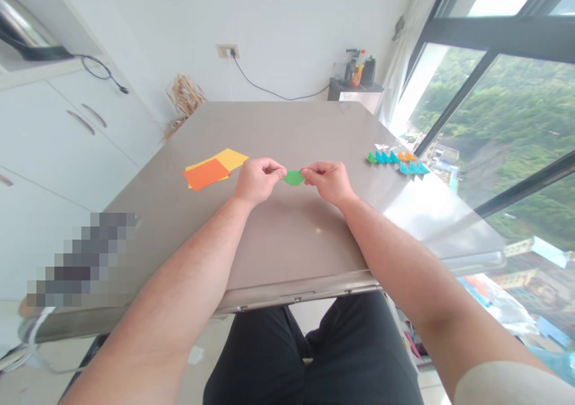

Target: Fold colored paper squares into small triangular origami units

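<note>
Our grey-brown tabletop [291,129] spreads out before us, its near edge just above the dark-clad legs and its far edge towards the white wall. Near its left front corner lies a pixelated object [83,261]; we cannot tell what it is. Towards the left edge, about midway between front and back, we have flat paper: a yellow sheet [231,158] and, overlapping it, an orange sheet [206,174], with more yellow showing beneath the orange. Our left hand [256,180] and our right hand [331,181] come in over the near edge and meet around the middle, the left one near the sheets. Each has its grip pinched, thumb against fingers, on one end of a green paper piece [294,178], which we hold stretched between them, midway between the left and right edges; its ends are hidden by our fingers. Smallest are the folded paper shapes by the right edge: a back row [385,157] of green, blue and orange, and just in front a blue row [413,169].
</note>
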`<state>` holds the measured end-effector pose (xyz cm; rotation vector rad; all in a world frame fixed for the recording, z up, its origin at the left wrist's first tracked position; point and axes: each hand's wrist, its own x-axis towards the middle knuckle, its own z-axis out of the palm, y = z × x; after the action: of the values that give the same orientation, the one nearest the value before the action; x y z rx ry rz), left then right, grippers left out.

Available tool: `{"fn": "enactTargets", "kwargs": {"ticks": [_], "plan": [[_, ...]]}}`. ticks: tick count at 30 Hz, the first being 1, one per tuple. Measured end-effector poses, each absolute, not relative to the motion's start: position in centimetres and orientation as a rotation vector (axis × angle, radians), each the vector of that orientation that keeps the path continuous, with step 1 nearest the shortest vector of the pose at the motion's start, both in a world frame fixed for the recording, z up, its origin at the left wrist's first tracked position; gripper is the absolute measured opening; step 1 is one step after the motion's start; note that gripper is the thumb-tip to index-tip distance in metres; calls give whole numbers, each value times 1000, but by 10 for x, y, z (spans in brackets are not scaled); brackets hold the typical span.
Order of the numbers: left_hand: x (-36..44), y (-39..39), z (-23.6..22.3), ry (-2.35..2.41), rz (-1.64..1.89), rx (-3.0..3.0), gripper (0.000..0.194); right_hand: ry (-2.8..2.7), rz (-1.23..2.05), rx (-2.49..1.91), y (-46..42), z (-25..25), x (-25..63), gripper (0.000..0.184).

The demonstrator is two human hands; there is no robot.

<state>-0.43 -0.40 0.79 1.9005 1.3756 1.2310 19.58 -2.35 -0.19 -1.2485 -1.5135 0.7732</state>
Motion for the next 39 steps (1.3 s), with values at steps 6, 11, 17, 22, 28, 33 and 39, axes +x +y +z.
{"fn": "enactTargets", "kwargs": {"ticks": [6,11,17,22,28,33,39], "plan": [[-9,0,7,1433,1269,1864,16,-1494,905,-1208,-21,-3,198,28],[-10,2,7,1305,1312,1771,27,-1522,815,-1202,-20,-2,202,28],[-12,4,8,1327,1342,1680,18,-1501,822,-1207,-23,-1,202,29],[-16,4,10,1404,1288,1793,17,-1474,936,-1126,-27,1,201,39],[-11,2,6,1319,1307,1812,25,-1586,673,-1216,-28,-1,194,18],[8,-8,1,1165,1171,1342,54,-1478,491,-1301,-32,-2,189,20],[27,-16,-4,986,1178,1178,39,-1594,481,-1266,-34,-6,184,19]]}}
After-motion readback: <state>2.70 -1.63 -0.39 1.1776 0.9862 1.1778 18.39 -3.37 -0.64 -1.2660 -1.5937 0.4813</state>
